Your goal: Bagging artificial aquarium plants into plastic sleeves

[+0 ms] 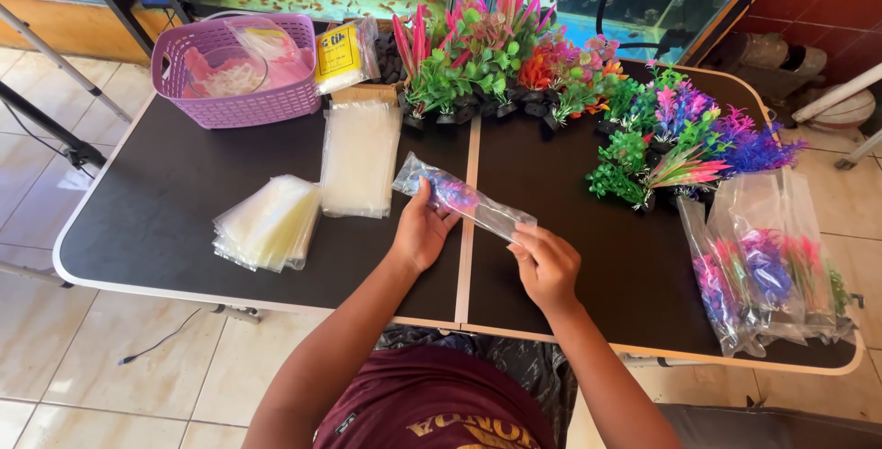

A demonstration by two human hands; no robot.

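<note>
Bagged plant held between both hands over the counter.
The narrow clear plastic bag with a pink-purple artificial plant [464, 202] sits above the black folding counter [165, 219]; left hand [421, 228] closed on its upper end, right hand [547, 265] pinching the open end. Judged: sealing stage; folding the mouth flat seems called for.

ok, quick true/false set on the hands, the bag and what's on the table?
1. Both hands hold one clear bag with a plastic plant inside. True: left hand, right hand.
2. The purple basket sits at the table's near right corner. False: far left.
3. Filled bags lie on the right side. True.
4. The loose plastic plants stand along the near edge. False: along the far edge.
5. The empty bag stacks lie left of the hands. True.
</note>
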